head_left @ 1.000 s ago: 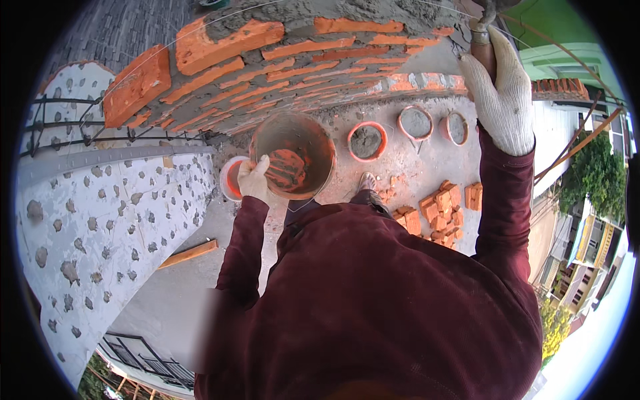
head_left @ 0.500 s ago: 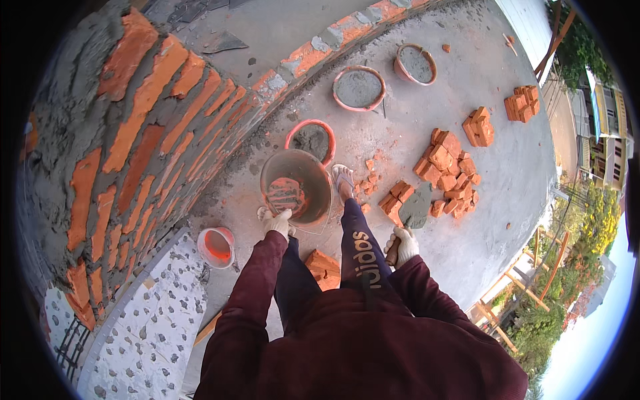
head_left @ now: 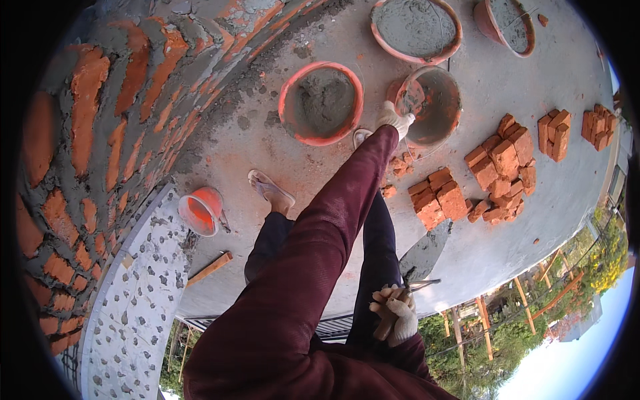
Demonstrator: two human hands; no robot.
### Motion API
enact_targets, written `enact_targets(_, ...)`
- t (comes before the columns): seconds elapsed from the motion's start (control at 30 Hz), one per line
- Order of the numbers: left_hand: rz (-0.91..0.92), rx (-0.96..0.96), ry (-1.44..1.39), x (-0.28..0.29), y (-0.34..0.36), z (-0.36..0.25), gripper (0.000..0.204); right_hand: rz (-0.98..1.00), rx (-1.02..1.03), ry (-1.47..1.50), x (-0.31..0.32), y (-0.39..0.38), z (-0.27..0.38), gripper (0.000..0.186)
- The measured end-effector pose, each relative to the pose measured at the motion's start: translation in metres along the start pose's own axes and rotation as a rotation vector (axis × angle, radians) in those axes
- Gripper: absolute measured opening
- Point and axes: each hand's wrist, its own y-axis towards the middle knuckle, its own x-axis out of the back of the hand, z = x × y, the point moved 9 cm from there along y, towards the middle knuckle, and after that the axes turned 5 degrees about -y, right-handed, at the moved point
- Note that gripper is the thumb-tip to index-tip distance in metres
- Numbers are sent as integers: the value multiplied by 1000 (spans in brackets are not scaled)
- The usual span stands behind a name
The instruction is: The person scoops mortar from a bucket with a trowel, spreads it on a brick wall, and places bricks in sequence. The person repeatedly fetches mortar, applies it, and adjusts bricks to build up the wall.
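My gloved left hand stretches forward and is closed on the near left rim of an empty-looking bucket, whose inside is smeared with mortar and reddish marks. My gloved right hand is close to my body, wrapped round the wooden handle of a trowel. The trowel's grey, mortar-coated blade points forward and right. Left of the bucket stands a red-rimmed tub with grey mortar in it.
Two more mortar tubs, one wide and one tilted in view, stand at the back. Brick piles lie on the right. A rough brick wall rises on the left, near a small orange bucket and a wood strip.
My left hand has carried the bucket from beside my left foot across to the right, past the red-rimmed tub. My right hand still grips the trowel, whose blade now shows clearly.
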Motion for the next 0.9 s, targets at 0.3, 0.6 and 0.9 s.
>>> enact_targets(0.3, -211, 30, -792, 113, 5, -32, 78, 50, 46, -93, -22, -3, 22, 23)
enact_targets(0.6, -194, 72, -1496, 198, -109, 83, 38, 46, 107, -769, -33, 12, 39, 37)
enact_targets(0.9, -74, -97, -1483, 315, -193, 138, 23, 114, 981, -2329, -232, 92, 79, 33)
